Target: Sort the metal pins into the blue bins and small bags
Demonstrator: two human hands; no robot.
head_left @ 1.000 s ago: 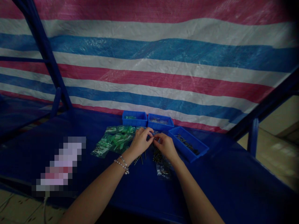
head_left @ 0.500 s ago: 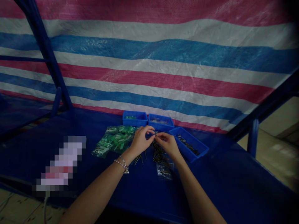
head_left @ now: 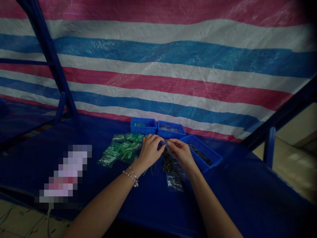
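Observation:
My left hand [head_left: 150,151] and my right hand [head_left: 180,153] meet above the blue table, their fingertips pinching a small thin metal pin [head_left: 164,143] between them. Below my right hand lies a loose pile of dark metal pins [head_left: 170,167], beside a clear plastic bag [head_left: 174,182] holding more of them. Green plastic packets of small parts [head_left: 121,148] lie just left of my left hand. A few stray pins [head_left: 151,168] sit near my left wrist, which wears a beaded silver bracelet [head_left: 130,177].
Three blue plastic bins stand beyond my hands: one with green pieces [head_left: 144,126], one with metal parts [head_left: 171,129], and one holding dark pins [head_left: 201,153]. A pixelated, blurred object [head_left: 65,173] lies on the left. A striped tarp [head_left: 158,76] and blue metal frame [head_left: 49,56] rise behind.
My fingertips stay together around the small pin while both hands shift slightly. My right hand covers less of the pin pile now, and the view has drifted a little.

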